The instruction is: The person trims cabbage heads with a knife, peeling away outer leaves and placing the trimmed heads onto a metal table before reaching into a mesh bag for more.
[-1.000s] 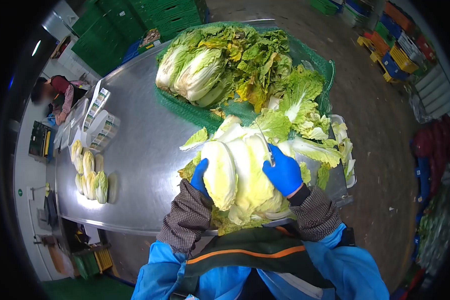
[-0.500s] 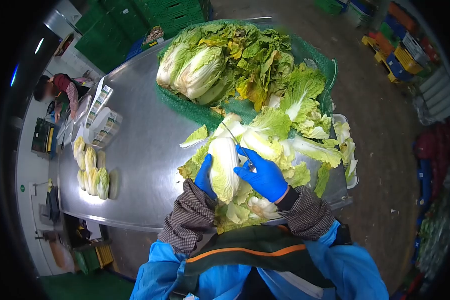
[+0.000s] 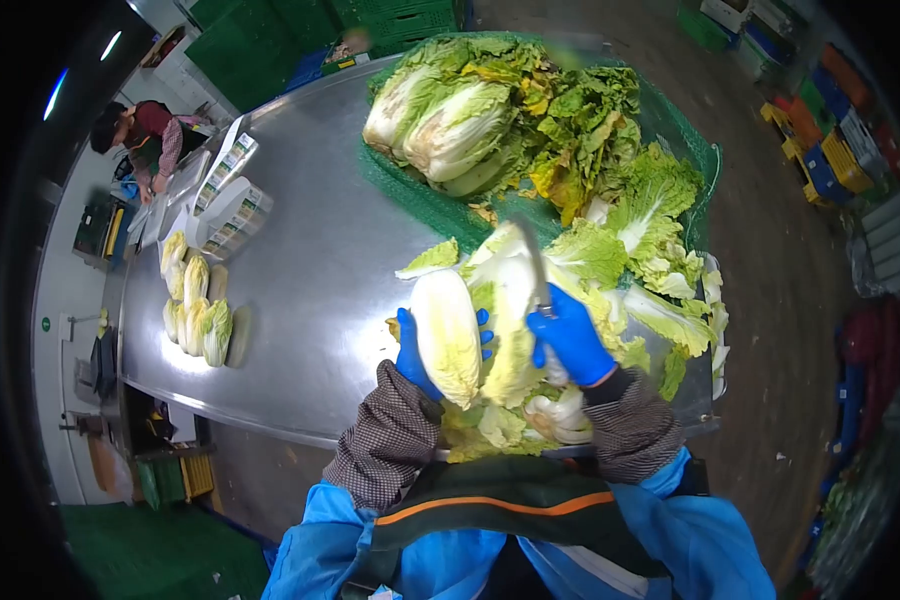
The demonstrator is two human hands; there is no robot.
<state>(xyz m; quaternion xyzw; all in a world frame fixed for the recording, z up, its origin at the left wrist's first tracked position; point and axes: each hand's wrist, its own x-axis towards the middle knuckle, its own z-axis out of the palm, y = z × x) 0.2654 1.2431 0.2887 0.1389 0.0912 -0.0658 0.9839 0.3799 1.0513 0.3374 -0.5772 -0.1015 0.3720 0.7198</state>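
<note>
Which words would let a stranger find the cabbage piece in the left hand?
On the steel table, find the near edge, before the netted cabbage heap. The left hand grips the cabbage piece: pale yellow, smooth, unlike the loose green leaves nearby.

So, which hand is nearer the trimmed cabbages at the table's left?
Left. The left hand, holding a cabbage half, is right of the trimmed cabbages; the right hand, gripping the knife, is farther right.

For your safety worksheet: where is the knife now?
In the head view, right of centre, the knife is in the right hand, blade over the split cabbage.
</note>
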